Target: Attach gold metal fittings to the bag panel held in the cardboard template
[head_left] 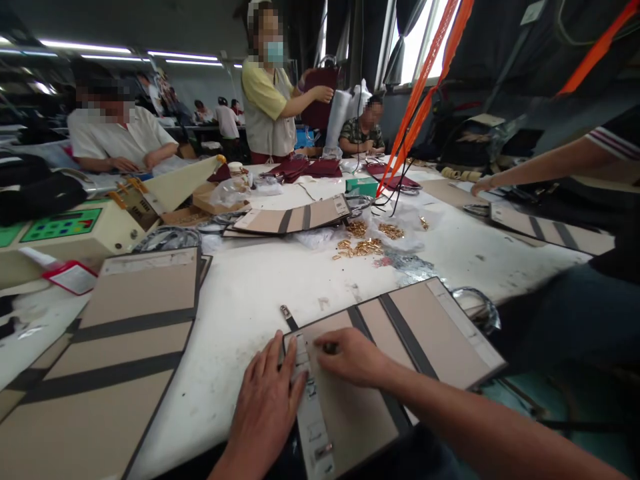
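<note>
In the head view a flat unfolded bag panel [445,333] lies before me, beige board with dark cross bands and a dark edge. My left hand [267,400] rests with its fingers stretched out along the panel's left end, beside a whitish strip [316,427] with small metal fittings. Over the board just right of that strip is my right hand [353,357], its fingers curled together; whatever they hold is hidden. A dark strap with a metal clasp [285,312] sticks out beyond the panel's far left corner. A plastic-wrapped handle [477,303] shows at the right end.
More panels lie stacked at left [125,347] and mid-table [295,217]. Small gold-coloured metal pieces [361,248] lie on plastic. A cream machine [75,233] stands left near a red-and-white bottle [70,275]. Orange straps [420,93] hang overhead. Several co-workers surround the table; one arm [550,167] reaches in from the right.
</note>
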Available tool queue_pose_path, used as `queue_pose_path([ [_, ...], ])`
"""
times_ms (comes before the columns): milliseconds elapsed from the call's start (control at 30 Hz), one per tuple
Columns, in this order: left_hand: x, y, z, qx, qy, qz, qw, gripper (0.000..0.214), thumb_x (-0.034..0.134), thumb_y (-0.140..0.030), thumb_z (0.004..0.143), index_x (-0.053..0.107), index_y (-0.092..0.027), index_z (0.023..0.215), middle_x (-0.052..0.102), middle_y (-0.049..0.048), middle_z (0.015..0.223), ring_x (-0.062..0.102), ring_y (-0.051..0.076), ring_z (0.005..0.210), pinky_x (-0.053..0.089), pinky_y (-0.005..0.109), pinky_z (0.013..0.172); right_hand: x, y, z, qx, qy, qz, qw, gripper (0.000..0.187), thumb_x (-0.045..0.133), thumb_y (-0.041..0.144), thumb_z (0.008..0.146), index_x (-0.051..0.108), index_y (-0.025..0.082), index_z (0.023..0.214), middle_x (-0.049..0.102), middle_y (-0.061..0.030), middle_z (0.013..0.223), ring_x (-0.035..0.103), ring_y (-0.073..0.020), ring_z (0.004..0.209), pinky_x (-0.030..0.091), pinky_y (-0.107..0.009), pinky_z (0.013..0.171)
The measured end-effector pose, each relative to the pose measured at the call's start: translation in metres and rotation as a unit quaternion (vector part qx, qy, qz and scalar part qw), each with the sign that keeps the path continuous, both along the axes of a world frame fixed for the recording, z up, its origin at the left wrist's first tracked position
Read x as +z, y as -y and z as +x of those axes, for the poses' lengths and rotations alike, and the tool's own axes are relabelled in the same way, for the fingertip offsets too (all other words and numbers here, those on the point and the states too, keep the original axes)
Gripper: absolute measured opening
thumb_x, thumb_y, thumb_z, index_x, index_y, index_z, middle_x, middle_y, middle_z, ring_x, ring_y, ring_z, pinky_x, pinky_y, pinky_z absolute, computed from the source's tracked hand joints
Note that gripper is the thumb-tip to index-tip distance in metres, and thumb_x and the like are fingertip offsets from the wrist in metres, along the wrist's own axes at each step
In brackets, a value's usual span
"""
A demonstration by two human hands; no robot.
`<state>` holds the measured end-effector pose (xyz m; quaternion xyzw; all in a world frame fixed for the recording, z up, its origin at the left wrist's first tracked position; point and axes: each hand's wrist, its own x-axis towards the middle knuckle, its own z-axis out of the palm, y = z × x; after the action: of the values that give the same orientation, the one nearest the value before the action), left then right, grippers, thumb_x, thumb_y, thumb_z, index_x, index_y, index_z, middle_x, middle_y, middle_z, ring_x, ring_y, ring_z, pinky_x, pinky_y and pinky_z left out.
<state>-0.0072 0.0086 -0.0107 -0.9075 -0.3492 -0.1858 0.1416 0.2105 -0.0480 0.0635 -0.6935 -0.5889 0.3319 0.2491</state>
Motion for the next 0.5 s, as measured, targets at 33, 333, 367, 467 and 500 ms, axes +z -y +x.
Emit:
queue_pose_path([
  [33, -0.001, 0.000, 0.000, 0.002, 0.003, -0.006, 1.000, 0.055, 0.047, -0.043, 0.106, 0.057, -0.016, 0.153, 0.046, 0.0183, 0.163, 0.053, 0.031, 0.143, 0.047, 0.050, 0.113, 0.005, -0.002, 0.013, -0.024, -0.004, -0.008, 1.000, 0.039, 0.062, 0.029, 0.084, 0.082, 0.020, 0.117, 0.081, -0.0064, 0.105, 0.073, -0.0208, 0.091, 0.051, -0.027, 0.082],
  [333, -0.008, -0.007, -0.001, -0.018, 0.045, -0.005, 0.999, 0.057, 0.048, -0.042, 0.104, 0.057, -0.016, 0.153, 0.059, 0.0150, 0.153, 0.052, 0.031, 0.141, 0.042, 0.050, 0.114, 0.024, -0.039, 0.176, -0.188, 0.185, -0.010, 0.965, 0.032, 0.060, 0.023, 0.090, 0.083, 0.015, 0.111, 0.078, -0.0081, 0.104, 0.066, -0.0179, 0.091, 0.046, -0.026, 0.085],
  [367, -0.008, -0.007, -0.001, -0.020, 0.048, -0.005, 0.999, 0.057, 0.048, -0.042, 0.104, 0.057, -0.016, 0.153, 0.059, 0.0151, 0.152, 0.052, 0.031, 0.142, 0.042, 0.050, 0.114, 0.022, -0.042, 0.194, -0.208, 0.205, -0.016, 0.956, 0.032, 0.061, 0.022, 0.090, 0.083, 0.014, 0.112, 0.077, -0.0103, 0.108, 0.066, -0.0198, 0.095, 0.045, -0.028, 0.086],
  [467, -0.008, -0.007, 0.000, -0.023, 0.059, -0.013, 0.998, 0.057, 0.048, -0.040, 0.103, 0.056, -0.015, 0.153, 0.059, 0.0158, 0.152, 0.050, 0.032, 0.143, 0.040, 0.051, 0.115, 0.013, -0.049, 0.234, -0.238, 0.246, -0.045, 0.939, 0.037, 0.065, 0.025, 0.088, 0.082, 0.011, 0.118, 0.076, -0.0129, 0.104, 0.065, -0.0218, 0.090, 0.044, -0.030, 0.082],
  [500, -0.008, -0.007, 0.000, -0.023, 0.061, -0.018, 0.998, 0.056, 0.048, -0.039, 0.103, 0.056, -0.015, 0.154, 0.058, 0.0160, 0.152, 0.050, 0.032, 0.143, 0.040, 0.051, 0.115, 0.010, -0.050, 0.243, -0.234, 0.252, -0.055, 0.938, 0.039, 0.067, 0.026, 0.087, 0.081, 0.012, 0.121, 0.076, -0.0119, 0.100, 0.065, -0.0210, 0.086, 0.044, -0.030, 0.080],
])
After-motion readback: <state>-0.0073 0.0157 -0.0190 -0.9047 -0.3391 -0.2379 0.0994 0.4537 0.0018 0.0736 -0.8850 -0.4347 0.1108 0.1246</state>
